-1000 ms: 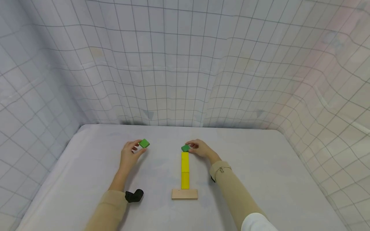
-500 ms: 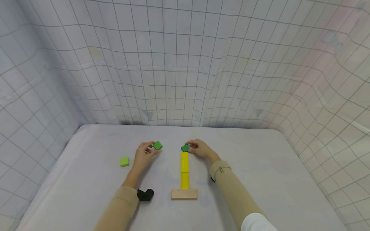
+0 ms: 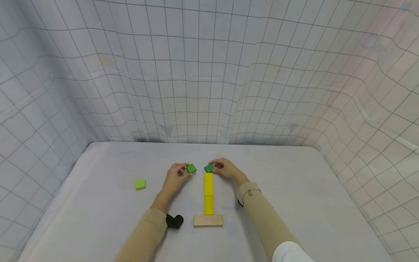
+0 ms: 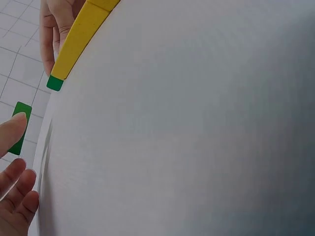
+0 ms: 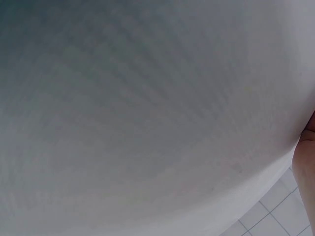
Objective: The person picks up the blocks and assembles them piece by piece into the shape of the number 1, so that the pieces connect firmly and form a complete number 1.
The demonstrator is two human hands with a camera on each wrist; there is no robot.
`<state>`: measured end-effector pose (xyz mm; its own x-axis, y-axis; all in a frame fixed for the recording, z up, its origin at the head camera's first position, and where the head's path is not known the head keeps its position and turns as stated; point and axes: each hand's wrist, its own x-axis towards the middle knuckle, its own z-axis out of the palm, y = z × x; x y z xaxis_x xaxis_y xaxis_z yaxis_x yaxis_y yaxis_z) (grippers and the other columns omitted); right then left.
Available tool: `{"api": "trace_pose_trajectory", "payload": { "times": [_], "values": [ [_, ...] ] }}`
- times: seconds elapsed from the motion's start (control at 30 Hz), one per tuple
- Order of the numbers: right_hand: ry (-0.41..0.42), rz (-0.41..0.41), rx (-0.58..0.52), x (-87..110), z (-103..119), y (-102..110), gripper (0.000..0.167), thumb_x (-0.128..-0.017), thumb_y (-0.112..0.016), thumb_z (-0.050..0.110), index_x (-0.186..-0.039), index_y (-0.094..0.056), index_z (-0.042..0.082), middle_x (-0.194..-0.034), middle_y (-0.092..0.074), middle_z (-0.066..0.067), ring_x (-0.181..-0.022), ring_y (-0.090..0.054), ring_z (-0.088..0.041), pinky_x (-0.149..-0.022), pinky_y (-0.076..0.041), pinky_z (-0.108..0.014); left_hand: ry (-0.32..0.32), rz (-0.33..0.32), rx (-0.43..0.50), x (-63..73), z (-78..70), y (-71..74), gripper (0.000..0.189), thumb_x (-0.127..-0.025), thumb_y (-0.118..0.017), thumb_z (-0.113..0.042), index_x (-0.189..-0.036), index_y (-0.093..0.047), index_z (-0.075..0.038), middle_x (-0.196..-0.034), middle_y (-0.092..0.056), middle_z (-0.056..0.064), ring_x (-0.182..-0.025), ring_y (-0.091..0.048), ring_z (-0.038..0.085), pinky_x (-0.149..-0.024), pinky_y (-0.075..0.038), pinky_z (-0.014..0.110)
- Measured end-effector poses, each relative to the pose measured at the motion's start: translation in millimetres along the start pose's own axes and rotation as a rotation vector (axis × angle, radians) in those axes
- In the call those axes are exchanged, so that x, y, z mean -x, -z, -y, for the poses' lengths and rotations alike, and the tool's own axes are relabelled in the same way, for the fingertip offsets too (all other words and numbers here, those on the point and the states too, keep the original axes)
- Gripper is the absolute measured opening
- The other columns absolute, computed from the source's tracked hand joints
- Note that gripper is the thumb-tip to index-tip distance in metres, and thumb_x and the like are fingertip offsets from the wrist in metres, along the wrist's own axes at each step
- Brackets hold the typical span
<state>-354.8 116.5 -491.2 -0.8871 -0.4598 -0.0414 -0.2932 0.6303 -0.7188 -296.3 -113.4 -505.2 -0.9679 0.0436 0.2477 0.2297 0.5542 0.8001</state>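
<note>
In the head view my left hand pinches a green block between thumb and fingers, just left of my right hand. A darker green block is held by the right hand's fingers at the far end of a line of two yellow blocks. The line's near end meets a pale wooden plank lying crosswise. From the left wrist, the thumb lies across the green block, apart from the yellow line. The right wrist view shows only part of the right hand at its edge.
A lime green block lies on the white-covered table, left of my left forearm. Black wrist gear sticks out from the left cuff. A checked curtain hangs behind the table and along both sides.
My left hand has moved right with the green block, closer to the right hand. This uncovered the lime green block on the left. My right hand has stayed in place.
</note>
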Motion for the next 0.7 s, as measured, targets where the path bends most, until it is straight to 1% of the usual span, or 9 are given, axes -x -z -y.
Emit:
{"api": "trace_pose_trajectory", "payload": {
  "times": [0.23, 0.5, 0.7],
  "values": [
    [-0.018, -0.002, 0.011, -0.6, 1, 0, 0.032, -0.086, -0.063, 0.010, -0.118, -0.061, 0.009, -0.099, -0.055, -0.007, -0.087, -0.048, -0.017, -0.081, -0.041, -0.031, 0.001, 0.025, -0.013, -4.1, -3.0, -10.7, 0.038, -0.076, -0.074, -0.013, -0.111, -0.063, -0.002, -0.094, -0.054, 0.013, -0.077, -0.050, 0.022, -0.071, -0.044, 0.033],
    [0.010, 0.003, 0.016, -0.3, 0, 1, 0.032, -0.086, -0.063, 0.010, -0.118, -0.061, 0.008, -0.098, -0.056, -0.007, -0.086, -0.048, -0.017, -0.081, -0.042, -0.030, 0.034, 0.055, -0.033, -7.7, -5.6, -19.4, 0.037, -0.077, -0.074, -0.016, -0.111, -0.064, -0.004, -0.092, -0.054, 0.010, -0.076, -0.047, 0.019, -0.068, -0.041, 0.030],
    [0.017, 0.003, 0.006, 0.5, 0, 1, 0.032, -0.086, -0.062, 0.010, -0.118, -0.061, 0.007, -0.098, -0.056, -0.008, -0.086, -0.049, -0.017, -0.080, -0.041, -0.030, 0.016, 0.078, -0.063, -9.4, -4.3, -25.7, 0.035, -0.076, -0.074, -0.016, -0.108, -0.065, -0.005, -0.089, -0.053, 0.009, -0.075, -0.045, 0.019, -0.065, -0.038, 0.030]
  ]
}}
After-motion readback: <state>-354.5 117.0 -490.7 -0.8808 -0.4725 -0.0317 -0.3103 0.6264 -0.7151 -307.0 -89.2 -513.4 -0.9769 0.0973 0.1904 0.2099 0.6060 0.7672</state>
